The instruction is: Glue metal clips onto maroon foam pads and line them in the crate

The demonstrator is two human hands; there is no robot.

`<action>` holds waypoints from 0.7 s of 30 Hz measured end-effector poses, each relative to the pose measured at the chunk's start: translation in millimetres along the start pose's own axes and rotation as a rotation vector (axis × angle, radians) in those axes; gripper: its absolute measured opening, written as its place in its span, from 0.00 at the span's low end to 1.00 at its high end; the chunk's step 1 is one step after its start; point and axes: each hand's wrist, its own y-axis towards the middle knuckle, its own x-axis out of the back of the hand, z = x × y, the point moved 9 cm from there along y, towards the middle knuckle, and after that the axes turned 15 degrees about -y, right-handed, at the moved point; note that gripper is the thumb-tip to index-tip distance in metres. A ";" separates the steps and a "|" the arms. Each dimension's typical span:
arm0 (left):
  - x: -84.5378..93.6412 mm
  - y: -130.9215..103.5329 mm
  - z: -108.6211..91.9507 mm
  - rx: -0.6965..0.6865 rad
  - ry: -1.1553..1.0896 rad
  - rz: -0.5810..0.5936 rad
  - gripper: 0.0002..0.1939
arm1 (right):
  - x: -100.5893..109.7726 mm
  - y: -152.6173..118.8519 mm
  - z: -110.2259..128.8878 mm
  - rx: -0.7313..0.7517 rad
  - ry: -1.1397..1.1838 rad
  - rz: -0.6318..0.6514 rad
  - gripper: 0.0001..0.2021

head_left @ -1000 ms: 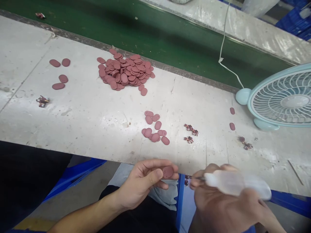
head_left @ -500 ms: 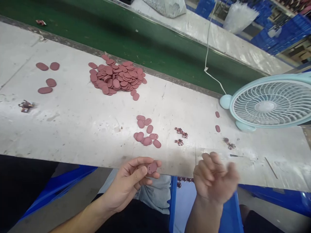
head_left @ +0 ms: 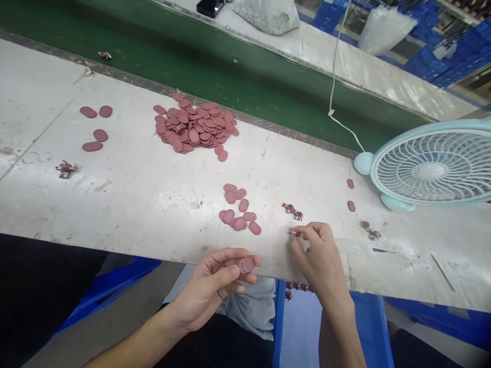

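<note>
My left hand point(head_left: 215, 283) pinches a reddish-brown oval disc point(head_left: 246, 265) between thumb and fingers, with small holes showing on its face. Over the table, my right hand point(head_left: 316, 255) has its thumb and forefinger closed on a small brown figurine point(head_left: 294, 233), mostly hidden by the fingertips. Just behind it lie a couple of similar small figurines point(head_left: 293, 211). Several loose oval discs point(head_left: 240, 223) are grouped to the left of my right hand, some with holes in them.
A large heap of oval discs point(head_left: 195, 125) sits by the table's far edge. A pale blue fan point(head_left: 429, 171) stands at the right. Near it are a thin dark tool point(head_left: 383, 250) and a thin stick point(head_left: 442, 272). Below the table edge is a blue bin point(head_left: 370, 322) with figurines.
My right hand has moved left and down onto the table and closed on a figurine there. My left hand still holds the disc. The whole view has shifted slightly.
</note>
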 end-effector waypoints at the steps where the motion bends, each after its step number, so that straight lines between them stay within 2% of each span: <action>1: -1.2 0.5 -0.7 -0.011 0.017 0.010 0.11 | 4.0 -6.1 -1.0 -0.036 0.083 0.009 0.08; 3: -5.2 1.6 -2.1 -0.037 0.080 0.037 0.10 | 8.2 -22.4 -0.2 -0.115 0.341 0.051 0.06; 6: -11.3 2.6 -3.1 -0.072 0.199 0.072 0.10 | 4.5 -48.9 17.1 -0.155 0.743 0.152 0.07; 9: -14.5 2.4 -2.7 -0.091 0.270 0.090 0.12 | -2.3 -64.7 39.9 -0.140 0.942 0.216 0.10; 14: -17.5 1.0 -0.1 -0.083 0.251 0.119 0.12 | -16.8 -67.6 53.6 -0.188 0.987 0.297 0.07; 17: -18.0 0.9 -1.6 -0.089 0.240 0.106 0.08 | -14.2 -63.7 54.5 -0.164 0.955 0.302 0.07; 21: -20.1 0.9 -1.5 -0.082 0.241 0.112 0.03 | -3.6 -57.1 61.3 -0.057 0.900 0.304 0.08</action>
